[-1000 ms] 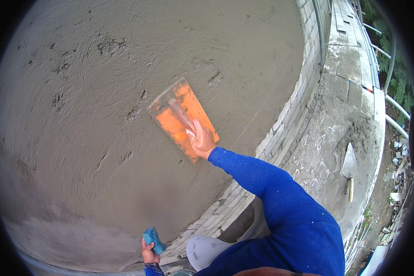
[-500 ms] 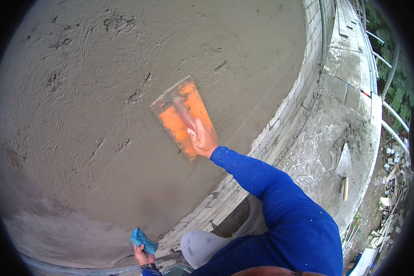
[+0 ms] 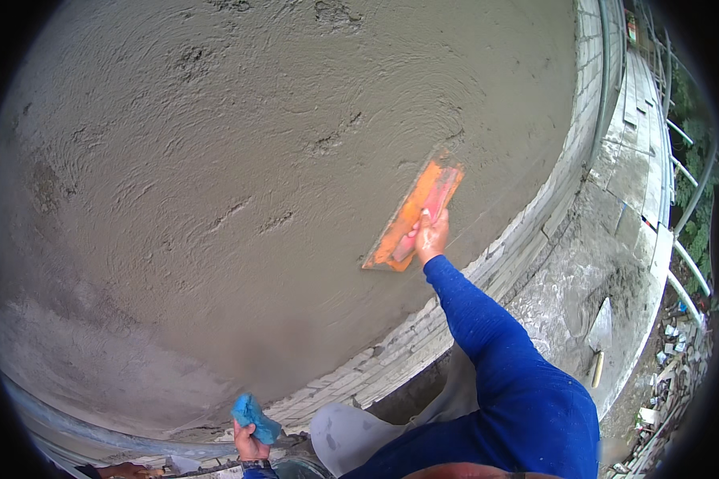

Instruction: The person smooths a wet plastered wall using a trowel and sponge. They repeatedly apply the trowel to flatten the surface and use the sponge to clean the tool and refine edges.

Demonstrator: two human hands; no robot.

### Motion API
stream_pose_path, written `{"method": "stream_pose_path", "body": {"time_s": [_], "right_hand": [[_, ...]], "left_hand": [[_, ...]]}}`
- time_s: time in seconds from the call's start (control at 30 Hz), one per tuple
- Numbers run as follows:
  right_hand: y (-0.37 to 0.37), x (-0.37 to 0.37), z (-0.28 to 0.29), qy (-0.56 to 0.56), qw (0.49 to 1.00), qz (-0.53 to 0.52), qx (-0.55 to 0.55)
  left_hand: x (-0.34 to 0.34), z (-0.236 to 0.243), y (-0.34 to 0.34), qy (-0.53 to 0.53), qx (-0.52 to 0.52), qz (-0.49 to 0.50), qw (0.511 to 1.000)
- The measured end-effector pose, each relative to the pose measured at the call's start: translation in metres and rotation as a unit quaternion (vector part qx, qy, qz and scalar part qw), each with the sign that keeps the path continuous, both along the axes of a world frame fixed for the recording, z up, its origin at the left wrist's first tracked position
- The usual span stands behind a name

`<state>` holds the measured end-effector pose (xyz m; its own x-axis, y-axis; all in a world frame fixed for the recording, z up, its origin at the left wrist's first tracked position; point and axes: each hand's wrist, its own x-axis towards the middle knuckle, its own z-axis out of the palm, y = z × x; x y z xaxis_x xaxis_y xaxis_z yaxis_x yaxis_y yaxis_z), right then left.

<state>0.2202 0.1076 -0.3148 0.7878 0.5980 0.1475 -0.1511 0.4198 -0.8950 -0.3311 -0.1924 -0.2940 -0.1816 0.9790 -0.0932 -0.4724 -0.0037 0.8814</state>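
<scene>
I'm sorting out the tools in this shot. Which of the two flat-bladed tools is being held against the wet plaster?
The orange float, gripped by the right hand on the wall. The grey trowel lies untouched on the ledge at the right.

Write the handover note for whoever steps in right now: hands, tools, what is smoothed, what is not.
Right hand: gripping the handle of the orange float, which lies against the wet plaster wall near its right edge.
Left hand: low down, closed on a blue sponge, off the wall.
Done: most of the surface shows fine curved float marks.
Left: rough gouges remain at upper centre, above the float and mid-left.
A trowel lies on the ledge to the right.
</scene>
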Motion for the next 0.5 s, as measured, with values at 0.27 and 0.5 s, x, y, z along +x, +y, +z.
{"method": "stream_pose_path", "body": {"time_s": [0.27, 0.5], "right_hand": [[-0.035, -0.113, 0.201, -0.367, 0.926, -0.026, 0.081], [-0.053, -0.079, 0.063, -0.661, 0.748, 0.001, 0.062]], "left_hand": [[0.033, 0.016, 0.04, 0.007, 0.008, -0.097, 0.995], [0.069, 0.003, 0.059, 0.039, -0.018, -0.184, 0.982]]}}
